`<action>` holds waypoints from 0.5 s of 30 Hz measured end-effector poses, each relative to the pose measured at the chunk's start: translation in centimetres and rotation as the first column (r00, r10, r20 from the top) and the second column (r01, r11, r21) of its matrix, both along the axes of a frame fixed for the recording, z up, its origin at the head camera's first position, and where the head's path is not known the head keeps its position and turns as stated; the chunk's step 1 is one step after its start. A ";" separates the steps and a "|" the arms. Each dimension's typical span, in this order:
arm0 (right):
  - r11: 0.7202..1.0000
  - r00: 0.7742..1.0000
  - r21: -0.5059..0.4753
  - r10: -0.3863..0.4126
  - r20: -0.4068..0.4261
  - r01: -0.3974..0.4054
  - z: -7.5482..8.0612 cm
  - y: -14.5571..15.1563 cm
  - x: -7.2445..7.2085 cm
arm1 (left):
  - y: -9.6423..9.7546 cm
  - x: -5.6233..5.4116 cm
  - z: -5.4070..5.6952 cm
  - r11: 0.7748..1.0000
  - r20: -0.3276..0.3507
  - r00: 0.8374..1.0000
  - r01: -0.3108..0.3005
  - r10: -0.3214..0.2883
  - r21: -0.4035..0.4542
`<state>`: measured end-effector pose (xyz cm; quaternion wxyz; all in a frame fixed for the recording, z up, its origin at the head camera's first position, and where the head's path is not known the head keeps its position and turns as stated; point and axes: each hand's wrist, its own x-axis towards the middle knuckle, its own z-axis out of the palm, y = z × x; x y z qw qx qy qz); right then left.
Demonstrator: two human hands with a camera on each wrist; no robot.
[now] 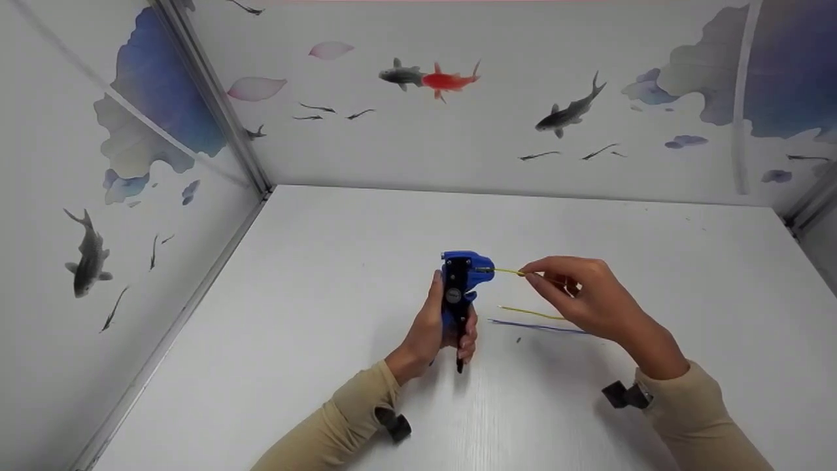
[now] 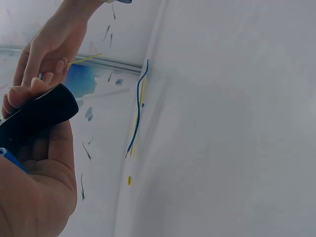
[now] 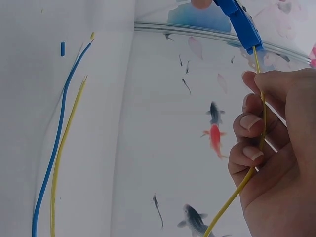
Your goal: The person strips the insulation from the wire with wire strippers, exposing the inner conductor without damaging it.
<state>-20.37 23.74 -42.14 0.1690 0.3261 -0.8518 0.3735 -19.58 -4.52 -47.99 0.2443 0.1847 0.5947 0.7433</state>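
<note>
My left hand (image 1: 422, 337) grips the handles of a blue and black wire stripper (image 1: 453, 278), held upright above the table with its head turned toward the right. Between thumb and index finger, my right hand (image 1: 585, 297) pinches a yellow wire (image 3: 242, 185), whose front end enters the stripper's nose. The rest of this wire runs across the curled fingers and trails below the palm. Beneath the right hand, a second yellow wire (image 3: 69, 123) and a blue wire (image 3: 61, 118) lie on the table, both with bared ends.
Small cut bits lie on the white table (image 1: 294, 261): a blue piece of insulation (image 3: 62, 49) and a yellow piece (image 2: 129, 180). White panels printed with fish (image 1: 448, 80) enclose the table at the back and left. Each sleeve carries a black camera mount (image 1: 393, 425).
</note>
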 end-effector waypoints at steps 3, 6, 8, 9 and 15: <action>1.000 1.000 0.008 -0.005 0.004 0.005 0.0 0.0 0.0 | 0.0 0.0 0.0 1.000 0.000 1.000 -0.006 0.006 -0.007; 1.000 1.000 0.015 -0.010 0.013 0.010 0.0 0.0 0.0 | 0.0 0.0 -0.1 1.000 -0.007 1.000 -0.013 0.013 -0.014; 1.000 1.000 0.018 -0.010 0.021 0.010 0.0 0.0 0.0 | 0.0 0.0 -0.1 1.000 -0.014 1.000 -0.020 0.019 -0.018; 1.000 1.000 0.018 -0.011 0.024 0.010 0.0 0.0 0.0 | 0.0 0.0 -0.1 1.000 -0.017 1.000 -0.023 0.023 -0.020; 1.000 0.999 0.024 -0.015 0.028 0.015 -0.2 0.0 -0.1 | 0.1 0.0 -0.2 0.999 -0.012 0.999 -0.035 0.035 -0.025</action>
